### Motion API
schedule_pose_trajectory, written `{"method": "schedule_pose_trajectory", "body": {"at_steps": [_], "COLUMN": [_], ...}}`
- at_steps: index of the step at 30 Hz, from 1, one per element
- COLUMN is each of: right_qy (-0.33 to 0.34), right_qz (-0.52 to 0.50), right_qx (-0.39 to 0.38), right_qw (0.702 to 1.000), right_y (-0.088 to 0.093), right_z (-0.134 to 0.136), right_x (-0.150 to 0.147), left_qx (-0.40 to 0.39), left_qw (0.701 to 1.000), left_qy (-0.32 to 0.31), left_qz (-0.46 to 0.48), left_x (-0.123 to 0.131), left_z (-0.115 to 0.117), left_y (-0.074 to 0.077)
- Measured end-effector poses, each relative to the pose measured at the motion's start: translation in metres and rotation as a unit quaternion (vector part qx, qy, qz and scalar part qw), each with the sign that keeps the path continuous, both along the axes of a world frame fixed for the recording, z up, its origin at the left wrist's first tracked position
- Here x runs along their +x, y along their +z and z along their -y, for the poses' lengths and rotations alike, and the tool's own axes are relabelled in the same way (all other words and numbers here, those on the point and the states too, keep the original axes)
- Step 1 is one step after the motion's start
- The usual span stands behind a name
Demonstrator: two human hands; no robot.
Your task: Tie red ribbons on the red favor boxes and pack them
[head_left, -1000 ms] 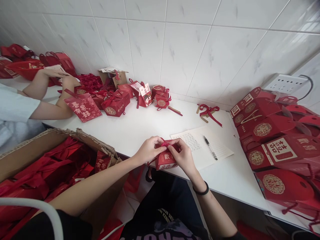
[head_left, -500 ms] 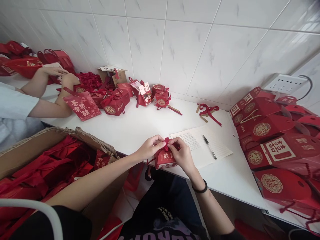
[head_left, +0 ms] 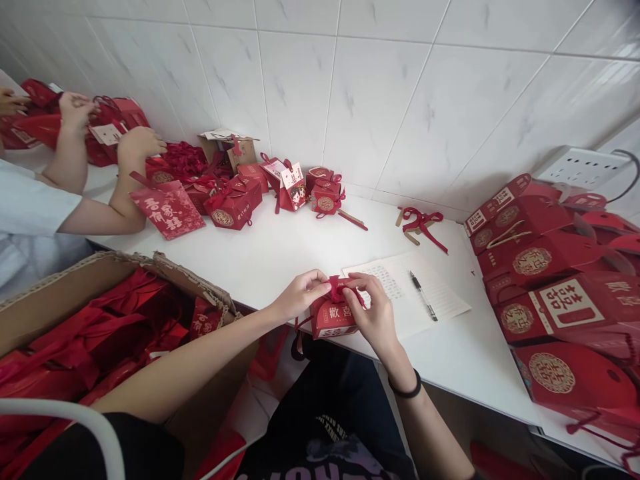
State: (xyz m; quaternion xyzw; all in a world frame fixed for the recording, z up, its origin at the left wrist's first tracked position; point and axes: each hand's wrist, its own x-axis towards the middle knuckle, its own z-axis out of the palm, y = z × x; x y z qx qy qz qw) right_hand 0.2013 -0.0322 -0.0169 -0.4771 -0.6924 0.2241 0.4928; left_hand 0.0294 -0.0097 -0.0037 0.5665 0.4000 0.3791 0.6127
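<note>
A small red gift box point(head_left: 331, 321) with white characters stands at the table's front edge, directly before me. On its top is a dark red ribbon point(head_left: 337, 291) made up into a bow. My left hand point(head_left: 305, 293) pinches the ribbon from the left, thumb and fingers together. From the other side my right hand point(head_left: 371, 308) has its fingers closed on the ribbon too, at the bow's right part. Part of the box top is hidden behind my right fingers. A lined paper point(head_left: 400, 280) with handwriting lies just behind, with a pen point(head_left: 423, 295) on it.
Several larger red boxes point(head_left: 565, 300) are stacked at the right, below a power strip point(head_left: 584, 165). A cardboard carton point(head_left: 190, 283) full of red boxes is at my left. Along the wall stand small red boxes point(head_left: 234, 205). A co-worker's arms point(head_left: 120, 193) reach in at left.
My right hand has moved slightly right, drawing out its side of the ribbon, and the bow looks wider. The co-worker's hands have come apart and lifted. The view has shifted slightly.
</note>
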Motion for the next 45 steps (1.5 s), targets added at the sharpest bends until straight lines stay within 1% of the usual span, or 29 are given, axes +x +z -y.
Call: {"method": "schedule_pose_trajectory", "body": {"at_steps": [2, 4, 8, 11, 16, 18, 21, 23, 26, 29, 31, 33, 35, 37, 39, 42, 45], "right_qy": [-0.014, -0.005, 0.033, 0.062, 0.098, 0.104, 0.122, 0.138, 0.149, 0.125, 0.086, 0.041, 0.004, -0.015, -0.020, -0.027, -0.029], "right_qz": [0.042, 0.066, 0.071, 0.079, 0.102, 0.123, 0.166, 0.204, 0.272, 0.322, 0.310, 0.261, 0.215, 0.197, 0.190, 0.167, 0.144], "right_qx": [0.034, 0.035, 0.010, -0.008, -0.044, -0.058, -0.061, -0.059, -0.056, -0.037, -0.023, -0.027, -0.059, -0.111, -0.153, -0.179, -0.192], "right_qw": [0.998, 0.997, 0.997, 0.995, 0.989, 0.985, 0.977, 0.968, 0.949, 0.938, 0.946, 0.964, 0.975, 0.974, 0.970, 0.969, 0.970], "right_y": [-0.001, -0.001, 0.000, 0.005, 0.013, 0.017, 0.024, 0.030, 0.038, 0.040, 0.038, 0.034, 0.030, 0.026, 0.024, 0.022, 0.019], "right_z": [0.004, 0.007, 0.008, 0.005, 0.000, -0.002, -0.005, -0.007, -0.011, -0.013, -0.011, -0.004, 0.005, 0.013, 0.019, 0.022, 0.018], "right_x": [0.003, 0.004, 0.004, 0.006, 0.011, 0.014, 0.019, 0.023, 0.027, 0.029, 0.028, 0.027, 0.026, 0.024, 0.021, 0.013, 0.009], "left_qx": [0.000, 0.003, 0.028, 0.071, 0.108, 0.136, 0.190, 0.176, 0.104, 0.064, 0.053, 0.054, 0.059, 0.063, 0.064, 0.065, 0.061], "left_qw": [1.000, 1.000, 0.999, 0.996, 0.991, 0.984, 0.962, 0.959, 0.969, 0.975, 0.975, 0.975, 0.976, 0.977, 0.977, 0.978, 0.978], "left_qy": [0.001, -0.004, -0.003, 0.002, -0.005, 0.005, 0.037, 0.039, 0.015, 0.020, 0.036, 0.043, 0.038, 0.034, 0.036, 0.035, 0.034], "left_qz": [0.006, 0.007, -0.030, -0.063, -0.084, -0.117, -0.192, -0.221, -0.222, -0.214, -0.213, -0.212, -0.207, -0.202, -0.198, -0.197, -0.198], "left_x": [0.000, 0.000, 0.000, -0.001, -0.005, -0.007, -0.010, -0.011, -0.012, -0.010, -0.009, -0.009, -0.009, -0.009, -0.009, -0.007, -0.006], "left_z": [-0.001, -0.002, -0.003, -0.001, 0.002, 0.003, 0.008, 0.013, 0.023, 0.031, 0.033, 0.033, 0.031, 0.029, 0.028, 0.028, 0.029], "left_y": [0.000, 0.000, 0.000, 0.001, 0.004, 0.007, 0.013, 0.017, 0.019, 0.014, 0.010, 0.008, 0.009, 0.010, 0.011, 0.011, 0.009]}}
